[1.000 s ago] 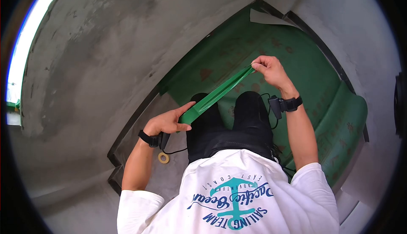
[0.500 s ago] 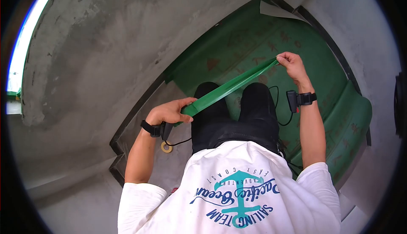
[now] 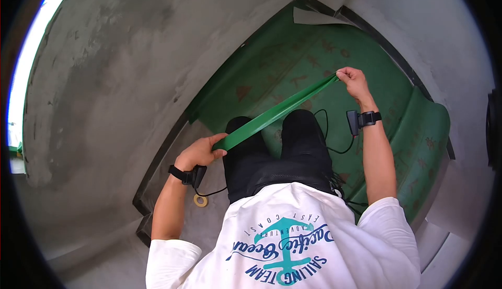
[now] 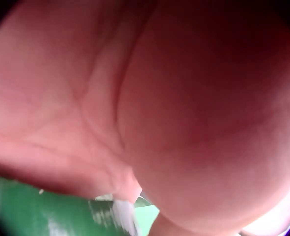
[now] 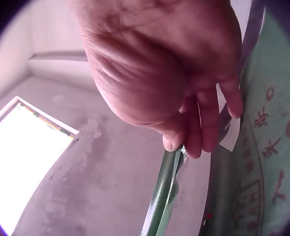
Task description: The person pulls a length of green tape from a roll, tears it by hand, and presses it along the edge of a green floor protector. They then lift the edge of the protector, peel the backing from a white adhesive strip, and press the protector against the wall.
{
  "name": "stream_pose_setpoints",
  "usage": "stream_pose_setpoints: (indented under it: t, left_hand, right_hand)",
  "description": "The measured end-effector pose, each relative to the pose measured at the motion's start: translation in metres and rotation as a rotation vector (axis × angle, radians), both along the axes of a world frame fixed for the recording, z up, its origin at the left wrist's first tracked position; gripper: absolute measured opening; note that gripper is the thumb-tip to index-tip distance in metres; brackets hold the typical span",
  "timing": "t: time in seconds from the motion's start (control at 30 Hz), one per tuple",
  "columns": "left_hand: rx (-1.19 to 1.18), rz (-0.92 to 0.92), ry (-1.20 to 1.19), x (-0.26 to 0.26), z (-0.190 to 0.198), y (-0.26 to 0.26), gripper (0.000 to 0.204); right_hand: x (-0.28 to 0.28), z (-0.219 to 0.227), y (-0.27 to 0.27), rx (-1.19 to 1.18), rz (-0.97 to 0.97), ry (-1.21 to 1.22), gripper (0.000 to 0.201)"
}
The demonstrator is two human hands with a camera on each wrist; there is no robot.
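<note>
A long strip of shiny green tape point(image 3: 277, 112) stretches slantwise between the two hands, above the black-trousered legs. Its wide end is gripped by my left hand point(image 3: 198, 152), with thumb and fingers at opposite edges. Up at the far right, my right hand point(image 3: 355, 83) pinches the narrow, gathered end between thumb and fingertips. The right wrist view shows the folded tape point(image 5: 160, 196) running down from that pinch. My palm point(image 4: 135, 98) fills most of the left wrist view, with a curved green surface point(image 4: 41, 209) below it; the left fingertips are hidden there.
A large green sheet with reddish markings point(image 3: 308, 64) covers the surface ahead, its edge curled at the right. Dark trim point(image 3: 167, 158) borders it against the grey wall point(image 3: 120, 80). A small yellowish tape roll point(image 3: 201, 200) lies on the left. Cables hang from both wrist cameras.
My right hand has moved right, away from the left, and the tape between them has grown longer and straighter. In the last half second the spread stays much the same.
</note>
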State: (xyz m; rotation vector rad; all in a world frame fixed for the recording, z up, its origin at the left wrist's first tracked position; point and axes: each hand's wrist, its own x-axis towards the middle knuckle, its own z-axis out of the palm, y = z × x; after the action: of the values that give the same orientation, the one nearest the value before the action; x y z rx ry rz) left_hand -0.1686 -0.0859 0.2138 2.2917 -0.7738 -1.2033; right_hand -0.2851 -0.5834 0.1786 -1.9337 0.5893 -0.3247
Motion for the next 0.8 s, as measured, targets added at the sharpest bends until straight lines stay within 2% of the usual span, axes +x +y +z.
stream_pose_setpoints:
  t: [0.03, 0.07, 0.1, 0.13, 0.2, 0.23, 0.3, 0.33, 0.4, 0.47, 0.53, 0.63, 0.73, 0.8]
  left_hand:
    - [-0.001, -0.001, -0.003, 0.001, -0.004, 0.002, 0.054]
    - [0.092, 0.038, -0.113, 0.004, -0.012, 0.004, 0.047]
    - [0.186, 0.075, -0.226, 0.006, -0.018, 0.003, 0.041]
    - [0.187, 0.064, -0.233, 0.004, -0.024, 0.005, 0.041]
    - [0.058, 0.169, -0.452, -0.001, -0.038, 0.008, 0.035]
    - [0.054, 0.157, -0.461, 0.002, -0.044, 0.008, 0.035]
    - [-0.039, 0.349, -0.381, 0.005, -0.056, 0.007, 0.033]
    - [-0.040, 0.340, -0.381, 0.005, -0.062, 0.007, 0.033]
    - [-0.107, 0.409, -0.630, 0.009, -0.069, 0.005, 0.035]
    - [-0.087, 0.461, -0.613, 0.035, -0.081, 0.004, 0.036]
    - [-0.048, 0.509, -0.531, 0.080, -0.103, 0.005, 0.038]
    - [0.028, 0.542, -0.476, 0.110, -0.125, -0.011, 0.041]
    - [0.010, 0.604, -0.392, 0.139, -0.155, -0.034, 0.041]
    - [0.060, 0.568, -0.436, 0.153, -0.155, -0.059, 0.040]
  right_hand:
    - [0.001, -0.003, 0.001, 0.011, -0.036, -0.017, 0.015]
    - [0.005, -0.010, -0.001, 0.010, -0.038, -0.024, 0.015]
    - [0.011, -0.017, -0.006, -0.037, 0.005, -0.037, 0.015]
    - [0.012, -0.023, -0.012, -0.083, 0.041, -0.046, 0.015]
    - [0.023, -0.021, -0.007, -0.118, 0.005, -0.062, 0.017]
    - [0.030, -0.019, -0.001, -0.155, -0.018, -0.069, 0.019]
    - [0.044, -0.022, 0.002, -0.195, -0.015, -0.105, 0.019]
    - [0.048, -0.022, 0.003, -0.234, 0.002, -0.134, 0.019]
    - [0.060, -0.023, 0.002, -0.231, 0.002, -0.137, 0.020]
    - [0.098, -0.032, 0.002, -0.225, 0.005, -0.112, 0.020]
    - [0.159, -0.067, -0.001, -0.170, 0.012, -0.079, 0.023]
    - [0.208, -0.088, -0.018, -0.268, 0.026, -0.012, 0.025]
    - [0.242, -0.104, -0.036, -0.175, -0.033, 0.032, 0.028]
    - [0.267, -0.129, -0.053, -0.220, -0.057, 0.047, 0.029]
